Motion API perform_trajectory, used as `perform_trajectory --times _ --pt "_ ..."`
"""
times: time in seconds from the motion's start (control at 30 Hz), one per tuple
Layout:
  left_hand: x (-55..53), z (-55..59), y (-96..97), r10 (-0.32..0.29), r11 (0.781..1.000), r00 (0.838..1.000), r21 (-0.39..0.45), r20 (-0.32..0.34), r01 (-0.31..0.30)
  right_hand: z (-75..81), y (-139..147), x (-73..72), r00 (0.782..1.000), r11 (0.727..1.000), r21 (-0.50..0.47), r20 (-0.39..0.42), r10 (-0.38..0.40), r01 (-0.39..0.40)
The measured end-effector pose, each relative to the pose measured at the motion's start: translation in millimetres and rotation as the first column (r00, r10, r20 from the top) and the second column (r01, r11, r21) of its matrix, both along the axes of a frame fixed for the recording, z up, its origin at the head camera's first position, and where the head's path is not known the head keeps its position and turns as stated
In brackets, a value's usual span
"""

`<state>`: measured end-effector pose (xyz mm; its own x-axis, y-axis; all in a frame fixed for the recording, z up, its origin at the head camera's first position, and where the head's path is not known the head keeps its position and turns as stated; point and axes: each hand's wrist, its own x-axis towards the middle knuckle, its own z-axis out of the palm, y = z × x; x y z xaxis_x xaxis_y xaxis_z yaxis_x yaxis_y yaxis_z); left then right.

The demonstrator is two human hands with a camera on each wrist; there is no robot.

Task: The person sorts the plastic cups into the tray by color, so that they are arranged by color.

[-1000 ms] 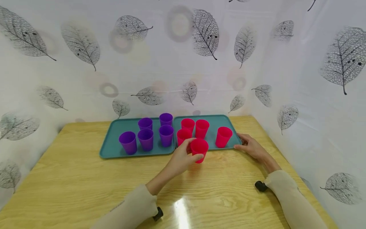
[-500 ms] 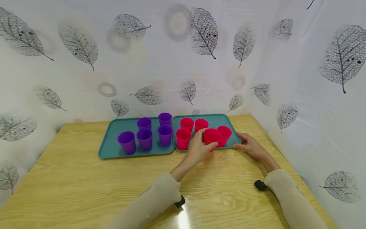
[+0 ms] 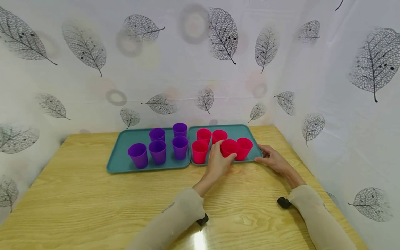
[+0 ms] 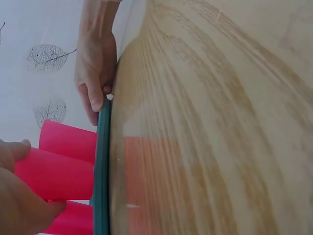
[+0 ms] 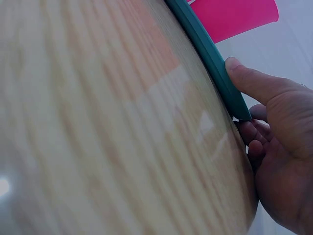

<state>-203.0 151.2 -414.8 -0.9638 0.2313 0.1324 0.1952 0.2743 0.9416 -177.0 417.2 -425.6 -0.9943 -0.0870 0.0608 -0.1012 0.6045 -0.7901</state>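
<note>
My left hand (image 3: 217, 160) grips a pinkish-red plastic cup (image 3: 229, 147) by its side, thumb towards the front. In the left wrist view this cup (image 4: 56, 174) has its base at the front rim of the right green tray. Just right of it stands another red cup (image 3: 245, 148); three more, such as the front left one (image 3: 200, 151), stand on the tray's left half. My right hand (image 3: 273, 159) pinches the front right corner of the right tray (image 3: 242, 131). In the right wrist view the thumb (image 5: 239, 71) lies on the tray's rim, fingers at the corner.
A second green tray (image 3: 117, 163) adjoins on the left, carrying several purple cups (image 3: 157, 152). Both trays lie on a glossy wooden table (image 3: 125, 201). A leaf-patterned sheet (image 3: 175, 69) hangs behind and along the right side.
My left hand has carried its red cup from in front of the right tray to the right and back, over the tray beside the rightmost cup. The right hand has stayed at the corner.
</note>
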Motion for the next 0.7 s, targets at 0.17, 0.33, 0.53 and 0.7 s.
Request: perform_trajectory --times 0.17,0.33,0.53,0.7 --pt "-1.1 -4.0 3.4 0.03 0.999 1.0 0.015 -0.001 -0.03 -0.8 1.3 -0.6 1.0 1.0 0.011 -0.003 -0.001 0.001" --pt "-2.1 -8.0 5.3 0.039 0.999 0.999 0.011 0.004 -0.039 -0.6 1.8 0.0 1.0 1.0 0.009 0.014 -0.004 0.004" --pt "-3.6 -14.8 6.8 0.034 0.999 0.999 0.025 -0.003 -0.034 -21.2 15.3 -9.8 1.0 0.999 0.04 0.008 -0.009 0.009" --pt "-3.0 -15.3 8.6 0.041 0.999 0.999 0.021 -0.011 -0.041 -32.2 23.0 -14.7 1.0 0.999 0.044 -0.006 -0.005 0.005"
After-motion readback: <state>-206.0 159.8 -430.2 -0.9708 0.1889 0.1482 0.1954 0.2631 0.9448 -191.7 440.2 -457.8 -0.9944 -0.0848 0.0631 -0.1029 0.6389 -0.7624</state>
